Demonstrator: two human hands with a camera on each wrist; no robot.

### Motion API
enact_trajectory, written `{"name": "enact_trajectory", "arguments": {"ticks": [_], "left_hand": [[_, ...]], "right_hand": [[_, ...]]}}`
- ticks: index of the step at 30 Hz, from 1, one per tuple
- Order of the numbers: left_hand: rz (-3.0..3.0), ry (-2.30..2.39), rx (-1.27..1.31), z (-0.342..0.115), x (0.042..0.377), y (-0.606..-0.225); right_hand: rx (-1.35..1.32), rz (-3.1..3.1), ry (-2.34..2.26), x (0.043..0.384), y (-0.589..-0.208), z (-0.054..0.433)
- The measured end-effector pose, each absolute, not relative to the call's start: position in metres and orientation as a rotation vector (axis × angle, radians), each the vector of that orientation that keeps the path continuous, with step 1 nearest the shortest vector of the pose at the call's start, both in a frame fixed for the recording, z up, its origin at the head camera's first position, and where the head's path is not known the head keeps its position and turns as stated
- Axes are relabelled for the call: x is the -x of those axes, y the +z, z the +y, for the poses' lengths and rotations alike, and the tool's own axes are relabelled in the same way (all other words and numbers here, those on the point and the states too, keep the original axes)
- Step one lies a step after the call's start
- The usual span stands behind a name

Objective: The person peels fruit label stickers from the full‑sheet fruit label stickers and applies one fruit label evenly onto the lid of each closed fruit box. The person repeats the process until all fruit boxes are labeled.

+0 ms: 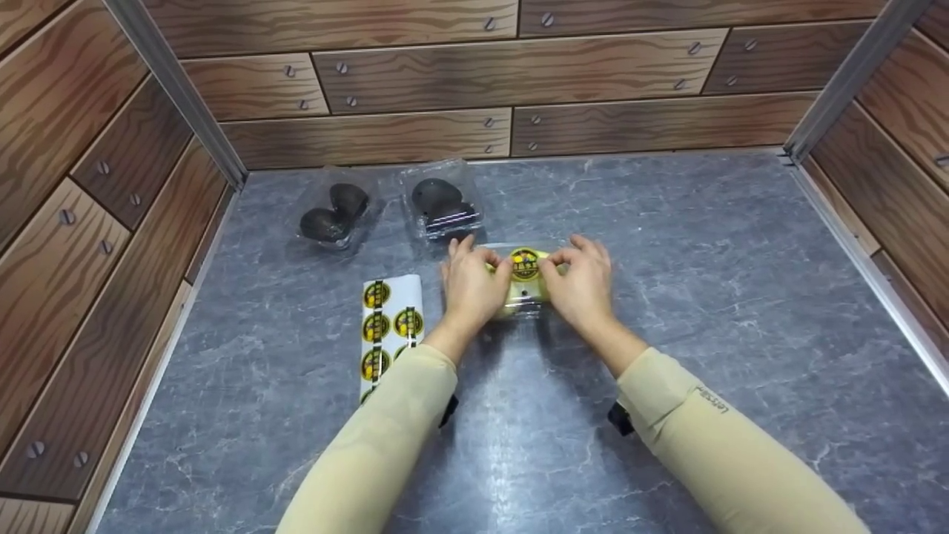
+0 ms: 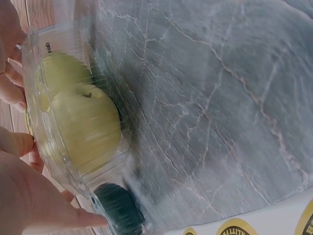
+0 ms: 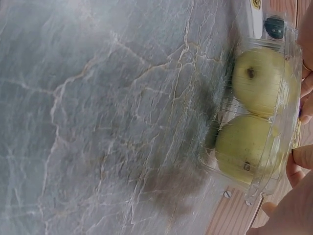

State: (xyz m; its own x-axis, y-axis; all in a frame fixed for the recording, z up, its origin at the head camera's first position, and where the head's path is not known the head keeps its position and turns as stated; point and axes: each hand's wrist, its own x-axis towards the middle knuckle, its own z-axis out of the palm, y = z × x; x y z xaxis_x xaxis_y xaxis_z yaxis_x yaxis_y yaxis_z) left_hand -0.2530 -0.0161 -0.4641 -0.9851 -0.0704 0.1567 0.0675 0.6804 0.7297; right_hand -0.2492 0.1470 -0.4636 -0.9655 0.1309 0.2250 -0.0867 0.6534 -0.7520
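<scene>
A clear plastic clamshell box [image 1: 528, 310] with round yellow-green fruit [image 2: 88, 127] inside sits on the tabletop before me. Over its lid lies a round black-and-yellow sticker [image 1: 525, 264], held by both hands from opposite edges. My left hand [image 1: 476, 283] pinches the left edge between thumb and forefinger. At the right edge, the right hand [image 1: 582, 283] does likewise, its other fingers spread over that end of the box. Seen edge-on in the left wrist view, the sticker is right at the lid. Two yellow-green fruit [image 3: 261, 81] show through the box wall in the right wrist view.
Left of the box lies a white sheet of round stickers [image 1: 391, 285], partly covered by the left sleeve. Two more clear boxes, a left one [image 1: 293, 233] and a right one [image 1: 474, 178], stand behind with dark oval fruit. Wood-patterned panels [image 1: 415, 78] enclose the grey marbled table [image 1: 704, 259].
</scene>
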Motion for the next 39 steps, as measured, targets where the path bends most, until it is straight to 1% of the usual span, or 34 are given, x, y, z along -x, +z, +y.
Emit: {"name": "enact_trajectory", "arguments": {"ticks": [13, 21, 39], "left_hand": [[-2.724, -1.181, 0.003, -0.0160, 0.2523, -0.4633], [-2.715, -1.163, 0.008, -0.0157, 0.2535, -0.4628], [-2.703, -1.135, 0.024, -0.0177, 0.2542, -0.4658]], "right_hand": [[0.029, -2.628, 1.202, 0.2489, -0.4640, 0.1468], [-0.039, -2.567, 1.144, 0.2491, -0.4657, 0.1475], [-0.043, -2.531, 1.115, 0.2471, -0.4672, 0.1441]]}}
